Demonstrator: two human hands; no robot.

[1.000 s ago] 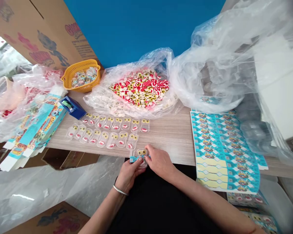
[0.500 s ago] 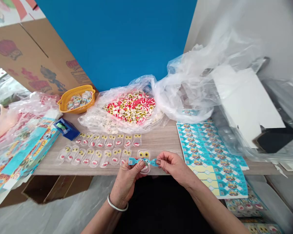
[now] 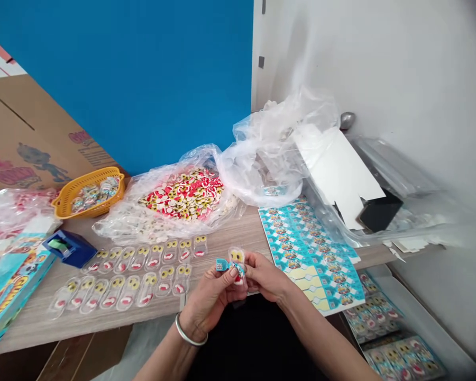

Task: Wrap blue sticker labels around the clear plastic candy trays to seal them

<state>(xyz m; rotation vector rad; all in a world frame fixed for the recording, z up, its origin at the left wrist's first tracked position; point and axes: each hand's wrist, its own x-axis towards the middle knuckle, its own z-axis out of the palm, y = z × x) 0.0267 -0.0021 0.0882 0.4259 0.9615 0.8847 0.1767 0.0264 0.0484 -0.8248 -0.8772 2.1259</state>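
Logging left hand (image 3: 210, 300), right hand (image 3: 264, 276), both pinching clear candy pack (image 3: 237, 259) and blue card (image 3: 222, 264), lower center of my view, more packs (image 3: 135, 278) in rows, lower left

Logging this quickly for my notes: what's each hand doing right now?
Left hand: closed, pinching a clear candy packet and its blue paper label.
Right hand: closed, gripping the same packet from the other side.

Two hands (image 3: 212, 301); one yellow basket (image 3: 63, 203); one blue tape dispenser (image 3: 69, 248).
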